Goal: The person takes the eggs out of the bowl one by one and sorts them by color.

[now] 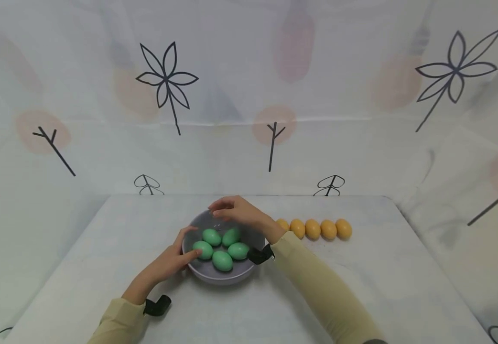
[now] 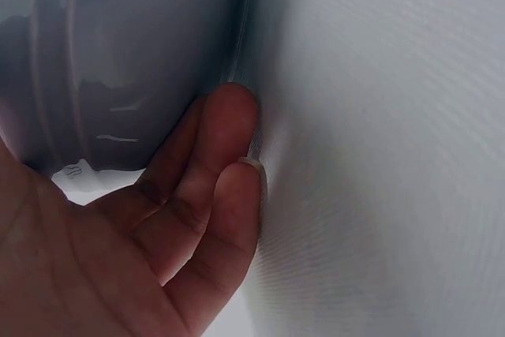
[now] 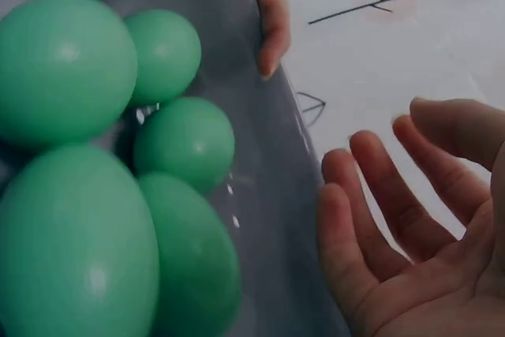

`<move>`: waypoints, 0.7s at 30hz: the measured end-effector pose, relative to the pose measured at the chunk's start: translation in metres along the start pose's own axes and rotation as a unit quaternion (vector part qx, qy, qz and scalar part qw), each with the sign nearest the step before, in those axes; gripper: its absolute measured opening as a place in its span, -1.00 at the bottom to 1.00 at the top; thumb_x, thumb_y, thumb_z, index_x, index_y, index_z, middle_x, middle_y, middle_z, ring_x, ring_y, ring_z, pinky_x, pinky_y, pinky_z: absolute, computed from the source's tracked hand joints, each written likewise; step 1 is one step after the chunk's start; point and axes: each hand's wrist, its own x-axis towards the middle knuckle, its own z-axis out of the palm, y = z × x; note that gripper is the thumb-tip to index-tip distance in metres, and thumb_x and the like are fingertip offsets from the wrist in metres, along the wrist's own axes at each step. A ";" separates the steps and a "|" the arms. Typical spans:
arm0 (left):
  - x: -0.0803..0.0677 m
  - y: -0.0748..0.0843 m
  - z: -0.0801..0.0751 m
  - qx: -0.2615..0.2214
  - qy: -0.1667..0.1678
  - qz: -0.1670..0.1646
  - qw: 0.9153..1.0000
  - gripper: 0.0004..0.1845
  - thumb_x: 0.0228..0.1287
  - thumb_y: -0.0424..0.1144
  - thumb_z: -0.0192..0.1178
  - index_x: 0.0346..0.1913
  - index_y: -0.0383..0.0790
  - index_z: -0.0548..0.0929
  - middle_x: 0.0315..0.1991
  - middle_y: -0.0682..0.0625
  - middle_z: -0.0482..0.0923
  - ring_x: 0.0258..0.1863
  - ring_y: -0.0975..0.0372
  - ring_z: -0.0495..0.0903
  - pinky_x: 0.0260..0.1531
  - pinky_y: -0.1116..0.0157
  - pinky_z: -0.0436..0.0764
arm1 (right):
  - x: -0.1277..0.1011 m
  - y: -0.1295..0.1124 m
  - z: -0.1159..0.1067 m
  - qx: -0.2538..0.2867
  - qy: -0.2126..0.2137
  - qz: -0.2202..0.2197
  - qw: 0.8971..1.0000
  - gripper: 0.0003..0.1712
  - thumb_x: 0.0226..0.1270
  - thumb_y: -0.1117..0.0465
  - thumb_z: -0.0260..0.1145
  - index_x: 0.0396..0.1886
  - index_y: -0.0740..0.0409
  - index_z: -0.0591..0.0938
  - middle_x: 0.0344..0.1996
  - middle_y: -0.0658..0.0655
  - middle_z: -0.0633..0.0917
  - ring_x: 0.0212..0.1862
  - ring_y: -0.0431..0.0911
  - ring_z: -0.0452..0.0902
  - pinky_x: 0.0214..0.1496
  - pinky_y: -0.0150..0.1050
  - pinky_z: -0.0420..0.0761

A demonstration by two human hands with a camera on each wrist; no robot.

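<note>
A grey bowl (image 1: 249, 274) stands on the table with several green eggs (image 1: 222, 261) lying in it. My left hand (image 1: 169, 263) grips the bowl's left side, its thumb over the rim. In the left wrist view the fingers (image 2: 229, 128) curl low against the bowl's outer wall, next to the tabletop. Over the bowl's far side is my right hand (image 1: 240, 210), with nothing in it. The right wrist view shows that hand's fingers (image 3: 387, 187) loosely bent, beside the bowl's rim and apart from the green eggs.
Several orange eggs (image 1: 312, 229) form a row to the right of the bowl, the leftmost partly behind my right wrist. A pale cloth covers the table (image 1: 318, 296). Behind it rises a white backdrop (image 1: 223, 157) printed with flowers and twigs.
</note>
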 end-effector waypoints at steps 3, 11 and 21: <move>0.000 0.000 0.000 0.002 0.001 -0.002 1.000 -0.28 0.39 0.12 0.18 0.46 0.20 0.05 0.11 -0.26 0.36 -0.40 0.10 0.44 -0.36 0.18 0.42 | 0.009 0.006 0.005 0.022 -0.006 0.013 1.000 -0.62 0.47 0.21 0.26 0.19 0.25 0.60 0.08 0.17 0.66 0.09 -0.07 0.60 0.12 -0.08 0.55; 0.001 0.001 0.002 0.008 0.003 -0.006 1.000 -0.29 0.38 0.15 0.18 0.45 0.21 0.07 0.23 -0.28 0.28 -0.17 0.03 0.50 -0.30 0.17 0.46 | 0.019 0.020 0.010 -0.051 -0.052 0.037 0.997 -0.60 0.39 0.18 0.33 0.19 0.14 0.63 0.07 0.04 0.66 0.06 -0.15 0.57 0.08 -0.22 0.54; -0.001 0.000 0.002 0.004 0.005 0.002 1.000 -0.31 0.39 0.13 0.18 0.44 0.24 0.07 0.29 -0.29 0.25 -0.07 -0.01 0.48 -0.26 0.17 0.48 | 0.024 0.031 0.011 -0.149 -0.126 0.023 0.980 -0.46 0.12 0.30 0.51 0.16 0.12 0.66 0.03 -0.01 0.69 0.02 -0.22 0.57 0.11 -0.32 0.48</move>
